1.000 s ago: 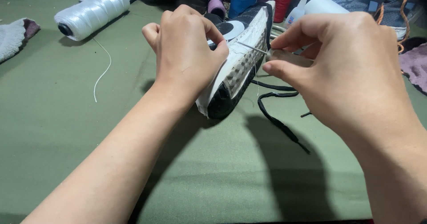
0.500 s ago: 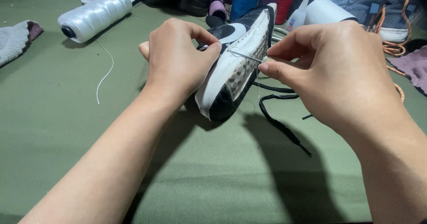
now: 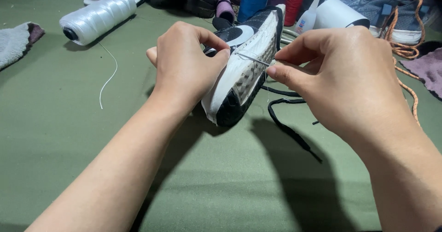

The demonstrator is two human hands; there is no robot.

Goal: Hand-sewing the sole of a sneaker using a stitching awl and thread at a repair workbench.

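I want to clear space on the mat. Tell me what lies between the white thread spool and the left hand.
In the head view, only a loose strand of white thread lies on the green mat between the white thread spool and the left hand.

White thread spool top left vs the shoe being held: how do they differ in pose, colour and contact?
The white thread spool lies on its side on the green table, untouched; the shoe is lifted, sole up, gripped by the left hand. The spool is plain glossy white; the shoe is black and white. The right hand pinches a needle at the shoe's sole, nothing at the spool. Both are elongated.
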